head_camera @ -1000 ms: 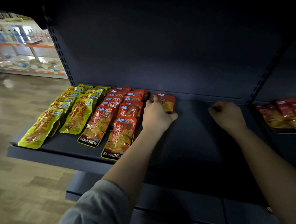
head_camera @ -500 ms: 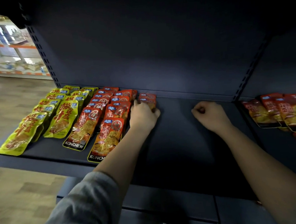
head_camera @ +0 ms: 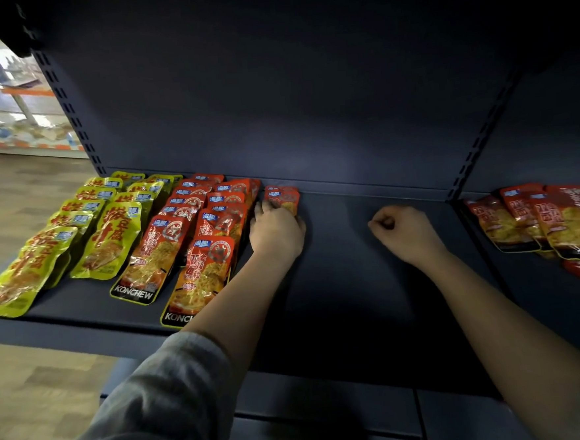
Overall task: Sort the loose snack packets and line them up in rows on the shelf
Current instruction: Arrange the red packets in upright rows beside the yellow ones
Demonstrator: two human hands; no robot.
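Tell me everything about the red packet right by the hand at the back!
The red packet is a small, shiny, plastic-looking pouch with a tiny blue label near its top and orange-yellow snack art lower down. It lies flat at the back of the dark shelf, apart from the red rows beside it. The left hand rests on its near end, fingers hiding that part.

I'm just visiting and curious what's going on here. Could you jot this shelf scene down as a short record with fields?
Setting: dark shop shelf
Left rows: yellow snack packets
Next rows: red snack packets
New row: red packets at the back, started beside the red rows
Left hand: rests on the new row's packets
Right hand: curled into a fist on bare shelf, holds nothing visible
Unsorted: loose red packets on the neighbouring shelf section, right
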